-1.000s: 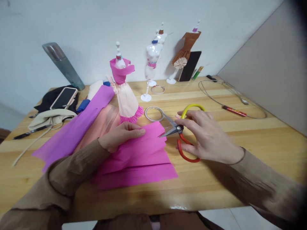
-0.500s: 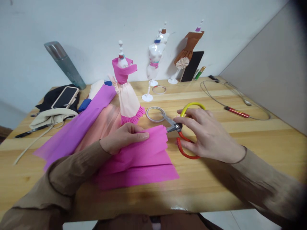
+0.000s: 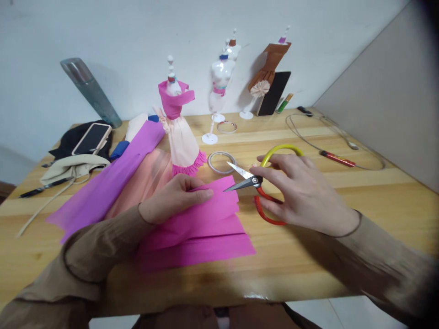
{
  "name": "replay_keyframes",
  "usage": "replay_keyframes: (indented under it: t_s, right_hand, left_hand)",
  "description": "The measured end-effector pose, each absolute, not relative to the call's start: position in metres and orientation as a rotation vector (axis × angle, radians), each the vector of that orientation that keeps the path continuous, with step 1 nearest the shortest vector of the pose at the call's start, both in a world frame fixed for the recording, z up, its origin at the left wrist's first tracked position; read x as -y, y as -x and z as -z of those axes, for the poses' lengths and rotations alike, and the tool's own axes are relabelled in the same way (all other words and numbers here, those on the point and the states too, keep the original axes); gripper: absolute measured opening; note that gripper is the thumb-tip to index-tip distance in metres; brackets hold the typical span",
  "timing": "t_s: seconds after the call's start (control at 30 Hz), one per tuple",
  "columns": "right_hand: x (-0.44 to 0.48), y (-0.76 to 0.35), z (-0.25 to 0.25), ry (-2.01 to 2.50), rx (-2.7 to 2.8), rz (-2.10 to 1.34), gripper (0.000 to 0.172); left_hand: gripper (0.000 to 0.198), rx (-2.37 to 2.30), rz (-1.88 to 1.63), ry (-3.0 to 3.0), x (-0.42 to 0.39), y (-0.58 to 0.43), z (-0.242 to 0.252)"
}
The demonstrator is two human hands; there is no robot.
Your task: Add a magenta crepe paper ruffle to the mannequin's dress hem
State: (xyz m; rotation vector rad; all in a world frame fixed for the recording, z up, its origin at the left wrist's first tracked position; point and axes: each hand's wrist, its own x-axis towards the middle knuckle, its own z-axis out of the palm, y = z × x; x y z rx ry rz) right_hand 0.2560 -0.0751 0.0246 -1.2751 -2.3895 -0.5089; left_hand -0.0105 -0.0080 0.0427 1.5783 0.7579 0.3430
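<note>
My left hand point(image 3: 176, 196) pinches the upper edge of a bright pink crepe paper sheet point(image 3: 206, 228) between thumb and fingers. The sheet's right edge is cut in a jagged, scalloped line. My right hand point(image 3: 302, 192) has its fingers through the yellow and red handles of a pair of scissors point(image 3: 254, 181). The blades are spread, with the lower one over the sheet's top right corner. Just behind the sheet stands a small dress form point(image 3: 183, 132) in a pink top and a cream skirt with a pink ruffled hem.
A roll of tape point(image 3: 222, 163) lies behind the scissors. Purple crepe paper point(image 3: 116, 173) and peach crepe paper point(image 3: 140, 183) spread to the left, near a phone point(image 3: 92, 139) and a spray can point(image 3: 92, 93). White dress forms point(image 3: 221, 77) stand at the back; a cable point(image 3: 338, 158) lies right.
The scissors' blades have opened wider, and the lower blade has come further left over the pink sheet. My left hand keeps its pinch in nearly the same place.
</note>
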Motion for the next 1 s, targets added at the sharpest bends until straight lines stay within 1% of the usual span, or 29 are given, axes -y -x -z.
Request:
replay_keyframes:
  t_s: [0.17, 0.3, 0.57, 0.8, 1.0]
  right_hand:
    - [0.077, -0.255, -0.022, 1.261, 2.412, 0.461, 0.040]
    - [0.078, -0.253, -0.020, 1.266, 2.403, 0.452, 0.040]
    - [0.075, -0.254, -0.018, 1.282, 2.350, 0.442, 0.040]
    - [0.069, -0.254, -0.021, 1.294, 2.340, 0.488, 0.045]
    - [0.066, -0.255, -0.030, 1.225, 2.344, 0.570, 0.038]
  left_hand:
    - [0.046, -0.760, -0.342, -1.407, 0.007, 0.010, -0.043]
    - [0.042, -0.783, -0.340, -1.304, 0.007, 0.009, -0.042]
    - [0.052, -0.760, -0.364, -1.435, 0.007, 0.009, -0.044]
    - [0.045, -0.774, -0.357, -1.469, 0.009, 0.010, -0.045]
    - [0.043, -0.757, -0.389, -1.545, 0.012, 0.010, -0.050]
